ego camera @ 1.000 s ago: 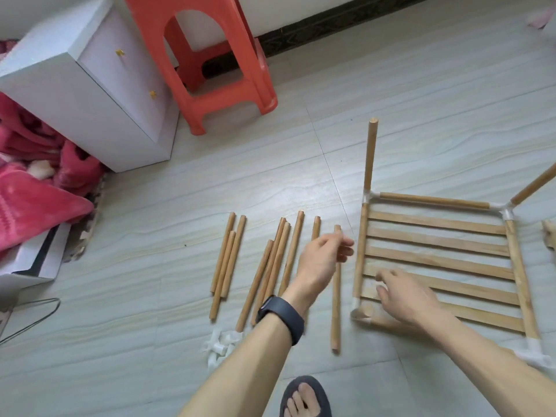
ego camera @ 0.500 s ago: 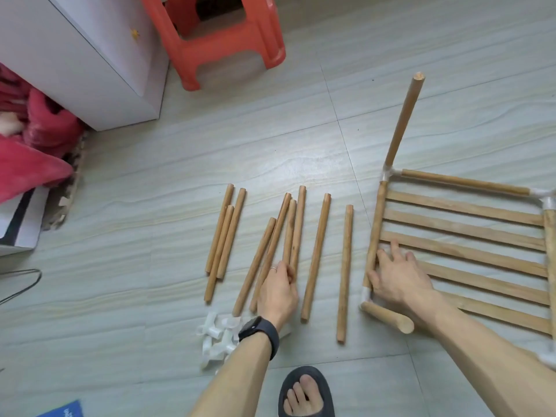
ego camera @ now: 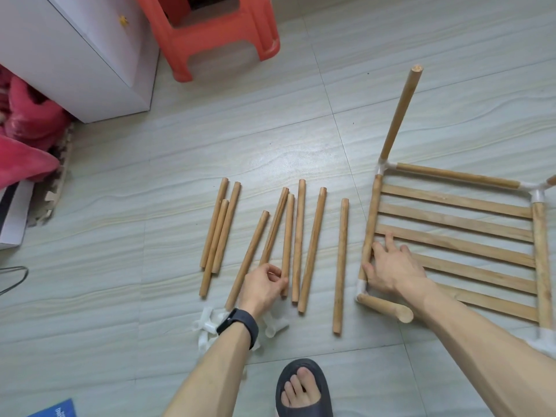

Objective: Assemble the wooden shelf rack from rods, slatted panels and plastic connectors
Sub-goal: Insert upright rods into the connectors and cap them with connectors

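— Middle of the floor (ego camera: pixel 150 206)?
— Loose rods (ego camera: pixel 313 248) in a row, side by side, lengthwise toward the foot (ego camera: pixel 301 389).
— Right of them?
— Slatted panel (ego camera: pixel 451 224) flat on the floor, right grip (ego camera: pixel 391 269) resting on its near-left corner; upright rod (ego camera: pixel 400 112) at the far-left corner.
— Nearer?
— Plastic connectors (ego camera: pixel 206 325) just before the rods' near ends, beneath the left wrist; left grip (ego camera: pixel 264 285) pinching one middle rod (ego camera: pixel 288 236).
— Behind?
— Stool (ego camera: pixel 216 40), with cabinet (ego camera: pixel 75 55) to its left.

Bare floor (ego camera: pixel 301 139) between stool (ego camera: pixel 216 34) and rods (ego camera: pixel 313 248).
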`<state>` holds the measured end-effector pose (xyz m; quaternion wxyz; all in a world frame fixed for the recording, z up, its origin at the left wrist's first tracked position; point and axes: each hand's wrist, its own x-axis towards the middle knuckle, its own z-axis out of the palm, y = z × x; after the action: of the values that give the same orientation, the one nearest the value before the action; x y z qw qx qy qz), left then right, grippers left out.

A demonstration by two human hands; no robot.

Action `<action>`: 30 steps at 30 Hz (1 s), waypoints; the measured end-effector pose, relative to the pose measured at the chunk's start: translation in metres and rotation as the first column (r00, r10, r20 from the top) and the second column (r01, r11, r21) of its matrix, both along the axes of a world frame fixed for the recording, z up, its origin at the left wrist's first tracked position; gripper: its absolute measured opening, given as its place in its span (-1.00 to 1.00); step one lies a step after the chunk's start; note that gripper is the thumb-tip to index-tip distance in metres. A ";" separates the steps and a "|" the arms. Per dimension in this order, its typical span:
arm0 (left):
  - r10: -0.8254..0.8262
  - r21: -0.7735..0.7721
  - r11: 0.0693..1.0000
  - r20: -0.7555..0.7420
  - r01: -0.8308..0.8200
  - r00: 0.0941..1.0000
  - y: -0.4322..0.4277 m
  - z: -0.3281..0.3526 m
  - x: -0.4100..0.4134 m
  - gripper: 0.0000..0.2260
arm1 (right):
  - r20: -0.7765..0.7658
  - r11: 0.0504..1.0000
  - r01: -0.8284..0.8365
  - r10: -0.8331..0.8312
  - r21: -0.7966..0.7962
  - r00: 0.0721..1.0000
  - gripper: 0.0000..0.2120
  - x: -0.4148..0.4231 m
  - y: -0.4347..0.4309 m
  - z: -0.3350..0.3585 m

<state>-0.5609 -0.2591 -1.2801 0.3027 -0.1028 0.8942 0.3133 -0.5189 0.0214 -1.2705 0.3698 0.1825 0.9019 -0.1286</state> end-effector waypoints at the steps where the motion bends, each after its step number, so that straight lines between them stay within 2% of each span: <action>1: 0.005 0.003 1.000 0.006 -0.005 1.000 0.002 -0.001 0.001 -0.87 | -0.002 1.000 -0.002 0.002 0.002 1.000 -0.44 0.000 0.000 -0.001; 7: -0.015 -0.020 1.000 0.043 0.016 0.999 0.017 0.005 0.002 -0.92 | -0.004 1.000 -0.018 0.018 0.011 1.000 -0.43 0.001 0.000 0.001; 9: 0.047 0.116 0.991 0.094 -0.058 0.994 0.020 0.011 -0.002 -0.91 | 0.001 0.999 -0.031 0.031 0.015 1.000 -0.41 0.001 0.000 0.002; 12: 0.103 0.328 0.931 0.188 -0.162 0.977 0.029 0.035 -0.012 -0.88 | 0.025 0.999 -0.049 0.049 0.015 0.999 -0.32 -0.001 0.002 0.005; 15: -0.030 0.369 0.929 0.121 -0.017 0.992 0.044 0.063 -0.020 -0.92 | 0.095 0.996 -0.044 0.052 -0.080 0.994 -0.13 -0.009 0.009 0.018; 17: -0.155 0.335 0.932 0.017 0.141 0.988 0.058 0.082 -0.025 -0.89 | 0.138 0.974 0.016 0.016 -0.227 0.990 -0.03 -0.018 0.024 0.039; 18: -0.224 0.321 0.921 -0.024 0.219 0.974 0.066 0.092 -0.026 -0.88 | 0.154 0.941 0.097 -0.049 -0.324 0.987 0.03 -0.020 0.034 0.055; 19: -0.297 0.296 0.906 -0.062 0.301 0.953 0.075 0.102 -0.028 -0.86 | 0.166 0.883 0.204 -0.145 -0.422 0.975 0.06 -0.020 0.044 0.073; 21: -0.467 0.179 0.854 -0.146 0.488 0.872 0.096 0.122 -0.032 -0.85 | 0.191 0.675 0.392 -0.354 -0.625 0.915 -0.01 -0.012 0.063 0.103; 23: -0.623 0.022 0.766 -0.223 0.643 0.750 0.121 0.145 -0.034 -0.87 | 0.229 0.357 0.481 -0.560 -0.801 0.796 -0.18 0.002 0.081 0.127; 24: -0.685 -0.051 0.713 -0.259 0.699 0.681 0.134 0.157 -0.034 -0.88 | 0.245 0.198 0.477 -0.657 -0.856 0.713 -0.31 0.011 0.089 0.139; 25: -0.734 -0.113 0.663 -0.288 0.740 0.615 0.149 0.169 -0.033 -0.88 | 0.246 0.079 0.445 -0.741 -0.892 0.624 -0.42 0.022 0.097 0.151; 27: -0.802 -0.202 0.576 -0.324 0.792 0.501 0.182 0.191 -0.030 -0.88 | 0.200 -0.029 0.360 -0.871 -0.933 0.448 -0.56 0.053 0.113 0.169; 29: -0.849 -0.272 0.497 -0.345 0.824 0.399 0.219 0.208 -0.023 -0.85 | 0.122 -0.036 0.294 -0.952 -0.955 0.279 -0.65 0.094 0.128 0.180; 30: -0.865 -0.293 0.467 -0.345 0.834 0.363 0.238 0.212 -0.018 -0.82 | 0.064 -0.006 0.287 -0.979 -0.958 0.192 -0.69 0.116 0.134 0.182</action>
<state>-0.5789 -0.0210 -1.0677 0.2020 0.4377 0.8709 0.0960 -0.4032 0.1552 -1.0884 -0.0815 0.3586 0.5225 -0.7692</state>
